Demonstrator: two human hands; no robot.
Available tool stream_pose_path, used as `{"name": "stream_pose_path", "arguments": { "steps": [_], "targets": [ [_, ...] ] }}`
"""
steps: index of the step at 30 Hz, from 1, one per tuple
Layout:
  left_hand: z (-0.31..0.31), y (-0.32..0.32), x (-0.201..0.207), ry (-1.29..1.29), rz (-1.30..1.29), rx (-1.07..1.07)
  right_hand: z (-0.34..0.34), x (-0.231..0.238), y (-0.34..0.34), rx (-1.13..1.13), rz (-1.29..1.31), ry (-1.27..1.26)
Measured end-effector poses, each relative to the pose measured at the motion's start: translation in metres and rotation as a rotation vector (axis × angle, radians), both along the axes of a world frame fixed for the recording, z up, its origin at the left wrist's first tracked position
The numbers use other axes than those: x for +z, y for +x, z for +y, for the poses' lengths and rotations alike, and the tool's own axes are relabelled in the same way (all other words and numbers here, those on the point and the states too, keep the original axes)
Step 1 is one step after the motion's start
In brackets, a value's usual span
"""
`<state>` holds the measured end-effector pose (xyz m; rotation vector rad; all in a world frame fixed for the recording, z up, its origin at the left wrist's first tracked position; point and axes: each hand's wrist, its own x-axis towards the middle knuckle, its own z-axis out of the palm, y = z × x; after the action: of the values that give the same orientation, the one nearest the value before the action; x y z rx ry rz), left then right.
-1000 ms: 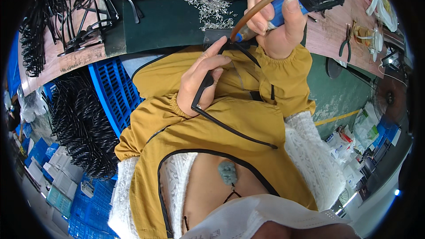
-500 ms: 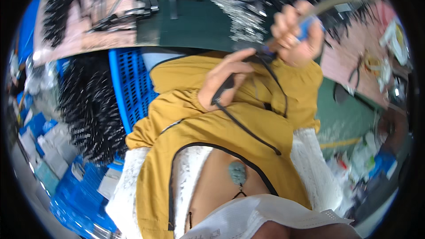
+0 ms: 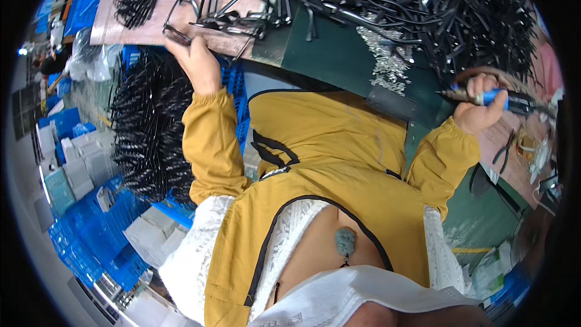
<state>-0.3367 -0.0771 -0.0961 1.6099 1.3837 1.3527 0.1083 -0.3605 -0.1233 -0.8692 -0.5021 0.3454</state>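
Your left fingers [image 3: 178, 52] pinch a dark glasses frame [image 3: 177, 36] over the desk [image 3: 124, 31]; your right fingers [image 3: 489, 83] wrap a blue-and-black tool [image 3: 518, 104].

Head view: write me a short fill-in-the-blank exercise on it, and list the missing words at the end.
1. The right hand grips a tool coloured black and ____.
2. The left hand is at a dark frame, over a part of the table coloured ____.
3. Small silver bits lie heaped on a surface coloured dark ____.
4. The pliers lie nearer the person's ____ hand.

Missing words: blue; pink; green; right.
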Motion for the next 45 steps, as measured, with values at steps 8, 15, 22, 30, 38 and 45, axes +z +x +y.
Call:
{"name": "stream_pose_path", "arguments": {
  "steps": [8, 15, 22, 30, 38, 45],
  "targets": [
    [0.034, 0.069, 0.007, 0.567, 0.851, -0.338, -0.021, 0.01, 0.034, -0.368, -1.031, -1.035],
    [0.035, 0.144, 0.056, 0.534, 0.603, -0.39, -0.007, -0.007, 0.035, -0.35, -0.845, -0.976],
    [0.108, 0.308, 0.076, 1.116, 0.896, -0.644, -0.021, -0.012, 0.042, -0.373, -0.832, -0.853],
    [0.15, 0.285, 0.118, 0.732, 0.977, -0.859, -0.052, 0.008, 0.042, -0.594, -1.205, -1.117],
    [0.023, 0.17, 0.122, 0.096, -0.107, -0.84, -0.113, 0.075, 0.013, -0.156, -0.737, -1.173],
    [-0.126, 0.175, 0.027, -0.49, -0.701, -0.798, -0.091, 0.043, -0.124, 0.164, -0.675, -0.637]
  ]
}}
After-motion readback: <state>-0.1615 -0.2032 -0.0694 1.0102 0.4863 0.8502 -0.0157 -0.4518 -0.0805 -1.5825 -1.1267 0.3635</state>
